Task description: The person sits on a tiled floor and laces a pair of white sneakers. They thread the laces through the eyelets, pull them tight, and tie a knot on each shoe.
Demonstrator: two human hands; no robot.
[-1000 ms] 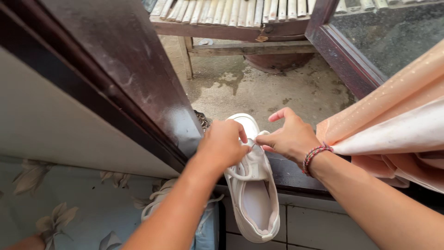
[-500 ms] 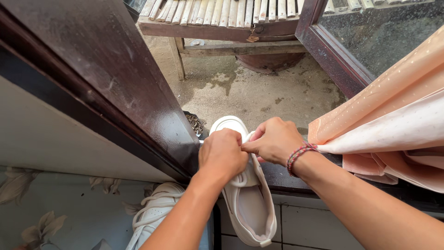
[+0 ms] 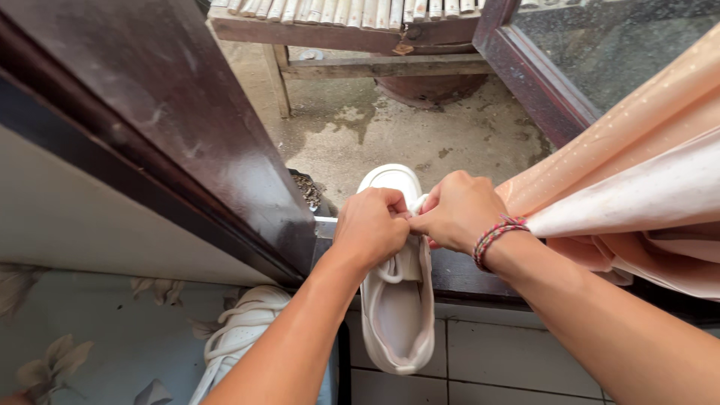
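Your left hand (image 3: 371,227) and right hand (image 3: 456,210) meet over the front of a white sneaker (image 3: 397,300), and between them they cover most of the lacing, so you cannot see the knot or how the laces cross. Both hands are curled narrow, fingertips pinched on the white lace (image 3: 415,208) where they touch each other; only a short bit of lace shows between the thumbs, and a loop shows just below your left hand. The sneaker lies across the dark wooden sill (image 3: 459,271), toe pointing outward, heel hanging over the tiled wall (image 3: 495,358) below. Its toe cap and open heel are plain to see; the middle is hidden.

A second white sneaker (image 3: 238,337) sits lower left, partly behind your left forearm and cut off by the bottom edge. A braided red bracelet (image 3: 495,234) circles your right wrist.

A dark wooden door frame (image 3: 187,127) slants down the left. A peach curtain (image 3: 637,180) hangs at the right, running out of view. Outside, the ground is stained concrete (image 3: 390,135), with a slatted wooden bench (image 3: 352,30) cut off at the top. A flowered blue surface (image 3: 90,337) lies lower left; what it is remains unclear.
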